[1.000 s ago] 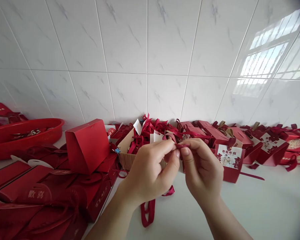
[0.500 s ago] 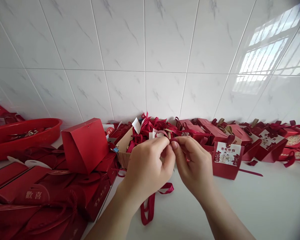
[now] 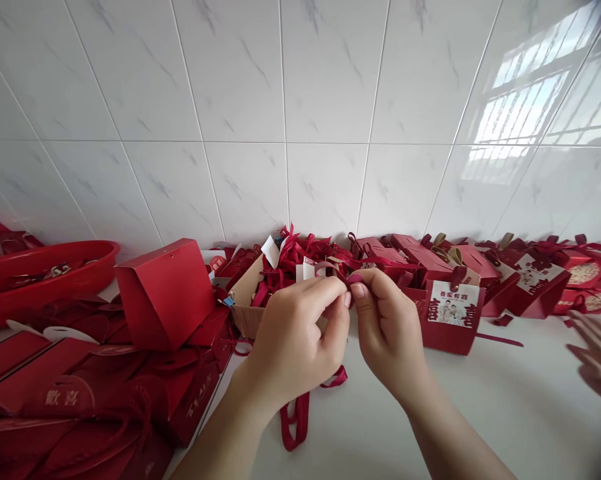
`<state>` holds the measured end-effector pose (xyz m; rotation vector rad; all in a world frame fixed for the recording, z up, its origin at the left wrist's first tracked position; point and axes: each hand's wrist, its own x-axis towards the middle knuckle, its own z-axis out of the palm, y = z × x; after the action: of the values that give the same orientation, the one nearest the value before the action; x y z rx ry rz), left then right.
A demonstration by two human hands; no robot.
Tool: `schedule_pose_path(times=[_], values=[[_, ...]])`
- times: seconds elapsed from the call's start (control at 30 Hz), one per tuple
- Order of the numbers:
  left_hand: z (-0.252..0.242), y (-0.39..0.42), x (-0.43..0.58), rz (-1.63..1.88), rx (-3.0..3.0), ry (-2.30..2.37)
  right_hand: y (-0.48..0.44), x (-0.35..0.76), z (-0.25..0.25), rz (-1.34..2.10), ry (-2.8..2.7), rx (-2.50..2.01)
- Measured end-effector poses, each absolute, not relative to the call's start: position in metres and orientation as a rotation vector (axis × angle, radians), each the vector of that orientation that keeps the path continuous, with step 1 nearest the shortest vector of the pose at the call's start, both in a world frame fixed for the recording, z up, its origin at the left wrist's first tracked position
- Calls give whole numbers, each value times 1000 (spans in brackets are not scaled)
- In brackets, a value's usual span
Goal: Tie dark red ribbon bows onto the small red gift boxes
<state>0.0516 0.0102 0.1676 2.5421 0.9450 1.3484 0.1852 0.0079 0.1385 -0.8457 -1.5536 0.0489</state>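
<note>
My left hand [image 3: 293, 343] and my right hand [image 3: 387, 330] are raised together over the white counter, thumbs and forefingers pinched on a dark red ribbon [image 3: 295, 417]. The ribbon runs between the fingertips and its loose loops hang down onto the counter below my left wrist. Just behind my hands stands a brown cardboard box [image 3: 245, 293] stuffed with red ribbons and small white tags.
Flat red box blanks [image 3: 55, 393] pile at the left, with one upright red box [image 3: 167, 293] and a red basin [image 3: 40, 280]. Finished red gift boxes [image 3: 450, 317] line the tiled wall to the right. Another person's hand [image 3: 597, 360] shows at the right edge.
My hands have stayed pinched on the ribbon and drifted slightly left. Another person's hand has come into view at the right edge.
</note>
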Motion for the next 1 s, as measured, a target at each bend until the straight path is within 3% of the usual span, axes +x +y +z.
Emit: schedule_pose_path(times=[0.3,0.67,0.9,1.0], values=[[176,7,43,1167,2486,966,7,188,139,415,-1501,-730],[175,10,38,1210,2503,1017,5,188,140,338,-1540,-635],[182,12,27,1232,2449,665,5,194,145,1178,-1462,-468],[183,13,22,1206,2441,579,2,196,147,1349,-1444,-440]])
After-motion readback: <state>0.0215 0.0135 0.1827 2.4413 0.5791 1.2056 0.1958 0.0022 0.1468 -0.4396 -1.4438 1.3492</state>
